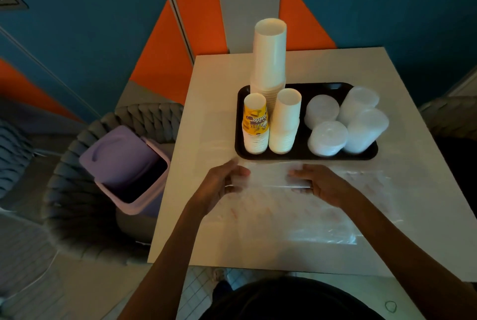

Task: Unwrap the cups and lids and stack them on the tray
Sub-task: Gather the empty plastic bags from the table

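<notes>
A black tray (304,156) sits on the white table. On its left stand a tall stack of white cups (269,61), a shorter white stack (285,121) and a stack topped by a yellow printed cup (255,123). On its right lie several stacks of translucent lids (346,123). In front of the tray a clear plastic wrapper (296,206) lies spread on the table. My left hand (222,185) grips its left part. My right hand (317,183) holds the wrapper's upper edge, fingers curled over a fold.
A purple bin (126,165) with its lid swung open stands left of the table (222,242), on a grey woven chair (77,203). Another chair edge shows at the far right (451,113). Blue and orange walls stand behind.
</notes>
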Available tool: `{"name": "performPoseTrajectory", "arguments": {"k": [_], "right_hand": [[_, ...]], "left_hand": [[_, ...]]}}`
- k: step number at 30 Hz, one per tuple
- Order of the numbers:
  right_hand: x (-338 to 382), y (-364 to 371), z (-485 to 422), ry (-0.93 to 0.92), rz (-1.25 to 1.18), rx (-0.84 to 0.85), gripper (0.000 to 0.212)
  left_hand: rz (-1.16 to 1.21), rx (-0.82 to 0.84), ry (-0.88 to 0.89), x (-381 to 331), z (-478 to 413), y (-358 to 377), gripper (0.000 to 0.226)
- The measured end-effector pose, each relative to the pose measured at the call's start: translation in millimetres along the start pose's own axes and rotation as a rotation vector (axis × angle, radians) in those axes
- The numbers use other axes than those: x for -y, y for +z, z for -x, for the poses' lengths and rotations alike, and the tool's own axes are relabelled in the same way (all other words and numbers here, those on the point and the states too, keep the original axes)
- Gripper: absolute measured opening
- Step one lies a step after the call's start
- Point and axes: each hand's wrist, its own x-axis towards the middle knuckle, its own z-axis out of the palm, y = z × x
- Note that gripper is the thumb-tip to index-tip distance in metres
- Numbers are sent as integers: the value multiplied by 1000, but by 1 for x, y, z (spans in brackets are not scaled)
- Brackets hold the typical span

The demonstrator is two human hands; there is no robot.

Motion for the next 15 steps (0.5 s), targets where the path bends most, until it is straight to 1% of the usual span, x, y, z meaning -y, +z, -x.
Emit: {"name": "performPoseTrajectory", "arguments": {"k": [1, 2, 4, 6, 7, 10, 11, 12, 13, 14, 15], "right_hand": [[0, 5, -4, -10, 66, -8, 8], [2, 10, -7, -26, 121, -19, 7], [7, 25, -14, -60, 202, -37, 6], [12, 42, -20, -109, 296, -33, 7], [14, 52, -23, -137, 357, -29, 7], [19, 86, -40, -267, 554, -67, 20], [19, 96, -46, -310, 618, -79, 18], [19, 110, -54, -350, 681, -74, 10], [19, 127, -62, -385, 742, -61, 9], [21, 140, -67, -423, 788, -45, 14], [21, 154, -73, -459, 826, -21, 16]], "left_hand": [[-80, -13, 26, 4, 1, -8, 19], [-158, -11, 59, 7, 1, -15, 9], [-273, -13, 109, 14, 2, -33, 24], [-343, -57, 138, 18, 3, -49, 32], [-361, -83, 152, 20, 2, -58, 32], [-481, -152, 188, 30, 1, -84, 19], [-539, -171, 187, 33, 0, -91, 17], [-594, -189, 165, 36, -1, -100, 16], [-649, -208, 135, 39, -1, -111, 12], [-711, -233, 118, 42, -2, -118, 11], [-763, -268, 114, 43, -2, -125, 19]]}}
